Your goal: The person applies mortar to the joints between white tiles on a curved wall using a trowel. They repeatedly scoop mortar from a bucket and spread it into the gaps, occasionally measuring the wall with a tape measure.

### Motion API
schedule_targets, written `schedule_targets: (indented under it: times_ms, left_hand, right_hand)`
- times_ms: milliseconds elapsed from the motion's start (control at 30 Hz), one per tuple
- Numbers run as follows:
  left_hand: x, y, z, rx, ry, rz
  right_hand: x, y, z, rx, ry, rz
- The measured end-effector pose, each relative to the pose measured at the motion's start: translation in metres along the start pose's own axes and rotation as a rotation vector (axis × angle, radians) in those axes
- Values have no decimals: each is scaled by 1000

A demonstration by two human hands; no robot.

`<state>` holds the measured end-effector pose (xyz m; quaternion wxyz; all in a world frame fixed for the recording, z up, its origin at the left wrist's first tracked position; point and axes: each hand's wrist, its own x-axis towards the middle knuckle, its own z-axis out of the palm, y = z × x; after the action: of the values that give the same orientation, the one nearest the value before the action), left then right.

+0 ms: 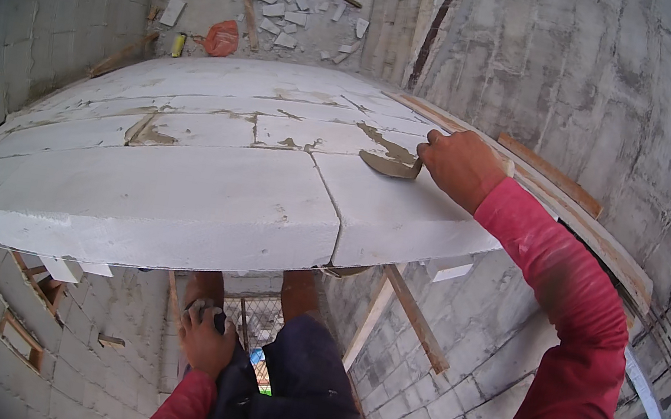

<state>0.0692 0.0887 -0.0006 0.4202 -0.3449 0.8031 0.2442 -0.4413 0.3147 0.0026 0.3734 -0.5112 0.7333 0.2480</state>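
Observation:
My right hand [463, 168] is closed round the handle of a trowel [390, 166], most of which the fingers hide. Its blade lies on the white block wall [179, 202], over a joint between blocks. Grey mortar [385, 143] is smeared on the block just beyond the blade. Below the wall's near edge, my left hand [207, 340] is by my leg, fingers curled. Something small and dark shows at its fingers, too little to name.
Wooden boards [564, 180] run along the wall's right side, beside a grey concrete wall [617, 96]. Beyond the blocks lie broken block pieces [283, 13], an orange bag [221, 39] and a yellow can [179, 45]. A timber strut [416, 321] sticks out underneath.

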Motion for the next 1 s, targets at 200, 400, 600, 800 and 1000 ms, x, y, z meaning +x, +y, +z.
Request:
schedule_targets:
  times_ms: [200,400,600,800,1000]
  left_hand:
    - [5,-17,-13,-54,23,98]
    - [6,-24,-15,-82,41,105]
    - [-6,-18,4,12,47,39]
    - [-10,-3,8,2,45,14]
    - [-9,-5,4,33,61,62]
  right_hand:
    - [-46,59,15,25,-185,284]
    - [43,92,90,85,-502,310]
    - [21,64,67,188,-131,96]
    - [-89,48,-17,55,-22,177]
    - [-247,-28,-43,359,361,238]
